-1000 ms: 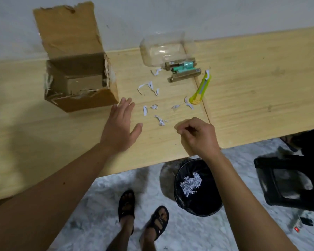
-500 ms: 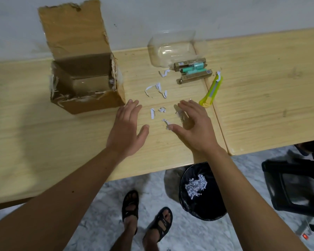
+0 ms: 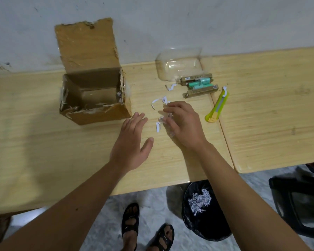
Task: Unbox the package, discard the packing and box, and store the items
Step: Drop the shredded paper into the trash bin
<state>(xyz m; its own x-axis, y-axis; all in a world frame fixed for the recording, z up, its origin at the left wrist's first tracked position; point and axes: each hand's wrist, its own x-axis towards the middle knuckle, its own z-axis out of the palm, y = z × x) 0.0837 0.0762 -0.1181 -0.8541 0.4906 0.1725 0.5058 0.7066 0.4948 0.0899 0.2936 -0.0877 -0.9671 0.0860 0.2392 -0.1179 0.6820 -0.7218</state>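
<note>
An open cardboard box (image 3: 98,113) with a torn raised flap stands on the wooden table (image 3: 43,151) at the left. White paper shreds (image 3: 158,102) lie scattered mid-table. My right hand (image 3: 183,124) rests over them, fingers curled down onto several shreds. My left hand (image 3: 132,142) lies flat and open just left of the shreds, holding nothing. Small gold and teal items (image 3: 199,85) lie beside a clear plastic container (image 3: 179,64) near the wall. A yellow-green utility knife (image 3: 217,107) lies to the right.
A black bin (image 3: 190,221) with shredded paper inside stands on the floor under the table's front edge. A black stool (image 3: 297,205) is at the right. My sandalled feet (image 3: 145,230) are below. The wall runs behind the table.
My right hand moved from the table's front edge forward onto the paper shreds, gathering them under its fingers. My left hand stayed flat beside them.
</note>
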